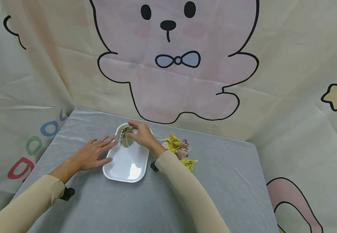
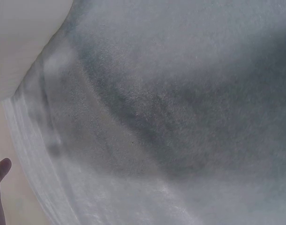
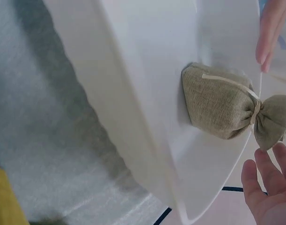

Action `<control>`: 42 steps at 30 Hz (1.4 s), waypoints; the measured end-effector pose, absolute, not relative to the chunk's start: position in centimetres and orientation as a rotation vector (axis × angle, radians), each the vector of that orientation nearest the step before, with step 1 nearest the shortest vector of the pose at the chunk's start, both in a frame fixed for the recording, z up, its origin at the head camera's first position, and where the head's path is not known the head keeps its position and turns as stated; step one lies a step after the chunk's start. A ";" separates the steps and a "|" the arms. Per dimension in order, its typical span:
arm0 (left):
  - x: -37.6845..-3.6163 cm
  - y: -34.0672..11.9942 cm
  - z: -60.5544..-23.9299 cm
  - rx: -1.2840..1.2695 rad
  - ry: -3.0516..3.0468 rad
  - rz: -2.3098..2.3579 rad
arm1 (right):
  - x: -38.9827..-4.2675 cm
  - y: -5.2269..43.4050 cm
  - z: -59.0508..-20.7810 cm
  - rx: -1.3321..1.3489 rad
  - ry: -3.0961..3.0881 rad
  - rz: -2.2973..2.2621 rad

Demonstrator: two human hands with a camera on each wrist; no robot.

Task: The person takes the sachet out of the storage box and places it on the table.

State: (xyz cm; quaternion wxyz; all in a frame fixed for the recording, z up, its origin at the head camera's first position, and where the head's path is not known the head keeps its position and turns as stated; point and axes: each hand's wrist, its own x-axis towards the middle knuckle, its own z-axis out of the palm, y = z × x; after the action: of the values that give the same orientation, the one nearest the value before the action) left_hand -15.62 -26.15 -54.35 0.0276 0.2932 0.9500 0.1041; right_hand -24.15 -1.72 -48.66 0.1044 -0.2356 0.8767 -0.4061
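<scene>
A greenish-beige cloth drawstring pouch (image 1: 126,142) lies at the far end inside a white tray (image 1: 118,170). Seen from the right wrist, the pouch (image 3: 217,103) has a pale cord tied round its neck, and its gathered top reaches the rim. My right hand (image 1: 143,134) is over that end, its spread fingertips (image 3: 264,157) close beside the gathered top; whether they touch it is unclear. With fingers straight, my left hand (image 1: 91,155) touches the tray's left rim. Only a fingertip (image 2: 2,168) appears at the left wrist view's edge.
Right of the tray, several yellow pouches (image 1: 172,140) and a pinkish one (image 1: 183,149) lie bunched together, partly behind my right forearm. A grey cloth (image 1: 223,181) covers the table. Behind it hangs a printed curtain (image 1: 285,48).
</scene>
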 end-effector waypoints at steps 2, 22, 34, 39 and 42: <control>-15.7 -26.1 -54.4 0.900 2.930 0.318 | -24.2 -2.0 -48.8 -0.697 2.597 -1.175; -15.7 -26.2 -54.6 0.911 2.937 0.343 | -24.0 -3.2 -49.5 -0.722 2.752 -0.979; -15.8 -26.2 -54.7 0.951 2.969 0.363 | -23.8 -3.1 -49.7 -0.706 2.816 -0.998; -15.7 -26.1 -54.6 0.940 2.954 0.355 | -23.8 -3.0 -49.9 -0.684 2.823 -1.031; -15.7 -26.1 -54.5 0.924 2.941 0.345 | -23.7 -2.9 -50.1 -0.671 2.811 -1.085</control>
State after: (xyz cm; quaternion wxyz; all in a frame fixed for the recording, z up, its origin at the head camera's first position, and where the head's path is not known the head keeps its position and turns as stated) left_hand -15.68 -26.09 -54.50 0.0197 0.2977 0.9480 0.1111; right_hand -23.73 -2.89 -50.07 0.0273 -0.2174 0.9103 -0.3513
